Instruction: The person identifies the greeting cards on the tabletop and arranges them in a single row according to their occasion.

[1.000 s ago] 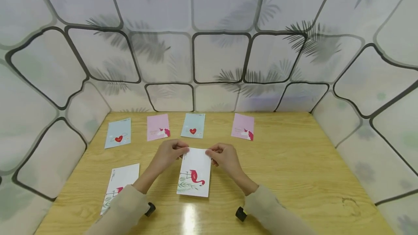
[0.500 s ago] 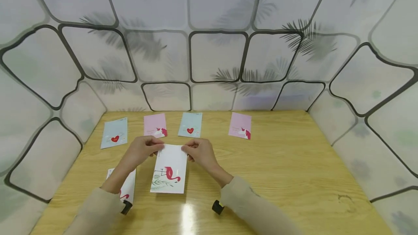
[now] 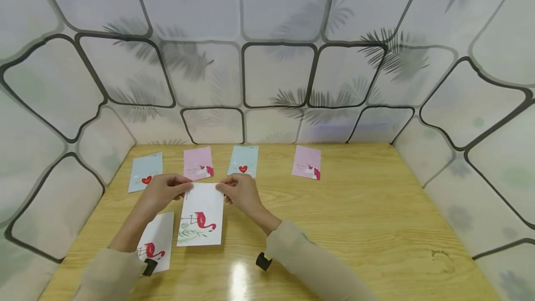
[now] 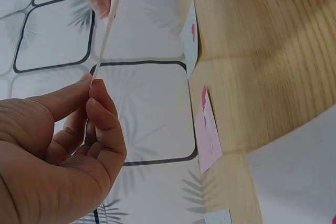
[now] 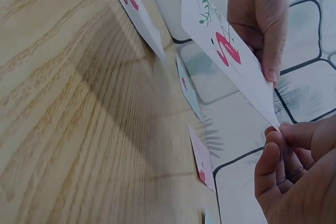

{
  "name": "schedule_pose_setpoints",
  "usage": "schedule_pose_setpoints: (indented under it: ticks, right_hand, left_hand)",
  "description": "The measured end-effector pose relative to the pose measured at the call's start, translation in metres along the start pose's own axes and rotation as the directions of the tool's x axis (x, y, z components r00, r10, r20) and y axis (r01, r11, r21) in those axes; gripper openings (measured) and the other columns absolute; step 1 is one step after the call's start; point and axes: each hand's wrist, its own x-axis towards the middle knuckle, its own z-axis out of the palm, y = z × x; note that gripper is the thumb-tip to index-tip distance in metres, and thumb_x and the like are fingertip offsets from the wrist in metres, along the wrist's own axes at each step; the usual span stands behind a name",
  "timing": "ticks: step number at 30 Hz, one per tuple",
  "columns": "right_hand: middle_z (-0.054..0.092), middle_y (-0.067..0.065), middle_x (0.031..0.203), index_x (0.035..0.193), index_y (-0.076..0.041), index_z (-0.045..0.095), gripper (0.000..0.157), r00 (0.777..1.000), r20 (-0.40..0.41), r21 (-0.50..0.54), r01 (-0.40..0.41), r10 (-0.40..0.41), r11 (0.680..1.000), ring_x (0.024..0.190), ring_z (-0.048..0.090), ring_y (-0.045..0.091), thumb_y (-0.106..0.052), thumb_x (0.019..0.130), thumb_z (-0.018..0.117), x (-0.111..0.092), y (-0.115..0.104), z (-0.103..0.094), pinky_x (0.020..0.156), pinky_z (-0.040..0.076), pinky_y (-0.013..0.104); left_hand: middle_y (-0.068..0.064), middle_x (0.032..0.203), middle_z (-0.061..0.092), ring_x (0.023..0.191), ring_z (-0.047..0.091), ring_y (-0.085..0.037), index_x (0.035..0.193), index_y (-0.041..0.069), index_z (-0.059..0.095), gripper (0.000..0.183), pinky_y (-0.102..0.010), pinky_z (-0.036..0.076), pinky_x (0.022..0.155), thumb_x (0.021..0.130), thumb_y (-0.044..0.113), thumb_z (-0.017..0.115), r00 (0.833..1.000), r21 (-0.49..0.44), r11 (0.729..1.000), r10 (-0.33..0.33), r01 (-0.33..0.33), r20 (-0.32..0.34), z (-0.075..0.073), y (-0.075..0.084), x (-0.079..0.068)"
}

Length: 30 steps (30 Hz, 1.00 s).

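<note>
Both hands pinch the far corners of a white flamingo card, printed with a red flamingo and green leaves. My left hand grips its upper left corner, my right hand its upper right. In the right wrist view, the card is held tilted above the table, with a shadow below it. A second flamingo card lies on the table at the left, partly covered by the left forearm and wrist camera.
Along the back of the wooden table lie a blue heart card, a pink unicorn card, another blue heart card and another pink unicorn card. A patterned fabric wall encloses the back and sides.
Both hands have carried the flamingo card leftward, from the middle of the table to just right of the flamingo card lying there. The other cards stay in place.
</note>
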Motion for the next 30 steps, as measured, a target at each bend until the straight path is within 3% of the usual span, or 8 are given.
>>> schedule_pose_setpoints:
  ticks: [9,16,23,30]
  right_hand:
    - [0.067,0.0,0.064,0.089,-0.002,0.076,0.008,0.997,0.029,-0.08,-0.072,0.075,0.994,0.061,0.068,0.036,-0.009,0.093,0.078,0.002,0.012,0.014,0.047,0.047,0.018]
    - [0.067,0.002,0.065,0.086,-0.006,0.076,0.008,0.991,0.019,-0.163,-0.128,0.133,0.978,0.053,0.06,0.018,-0.01,0.092,0.079,0.004,0.025,0.023,0.047,0.044,0.018]
    - [0.064,0.001,0.062,0.086,-0.003,0.075,0.007,0.995,0.053,-0.206,-0.075,0.088,0.976,0.048,0.053,0.007,-0.006,0.092,0.078,0.004,0.039,0.032,0.046,0.043,0.017]
    - [0.066,-0.007,0.069,0.084,-0.006,0.077,0.007,0.998,0.065,-0.334,-0.004,0.027,0.943,0.059,0.053,0.001,-0.008,0.09,0.08,0.006,0.042,0.039,0.055,0.046,0.017]
  left_hand:
    - [-0.007,0.091,0.07,0.085,0.066,-0.022,0.11,-0.003,0.072,0.026,-0.037,0.056,0.072,0.1,0.021,0.071,0.997,0.055,0.995,-0.079,0.079,-0.002,0.004,-0.018,0.0]
    - [-0.006,0.086,0.07,0.077,0.062,-0.019,0.106,-0.003,0.073,0.023,-0.031,0.053,0.067,0.098,0.019,0.073,0.992,0.124,0.985,-0.122,0.121,0.004,0.012,-0.038,0.007]
    - [-0.009,0.091,0.071,0.079,0.058,-0.021,0.106,-0.003,0.074,0.023,-0.031,0.047,0.066,0.097,0.018,0.073,0.992,0.204,0.971,-0.126,0.126,-0.011,0.016,-0.049,0.009]
    - [-0.009,0.091,0.069,0.082,0.057,-0.023,0.103,-0.002,0.073,0.018,-0.032,0.045,0.069,0.096,0.015,0.074,0.986,0.237,0.958,-0.163,0.163,-0.019,0.019,-0.059,0.007]
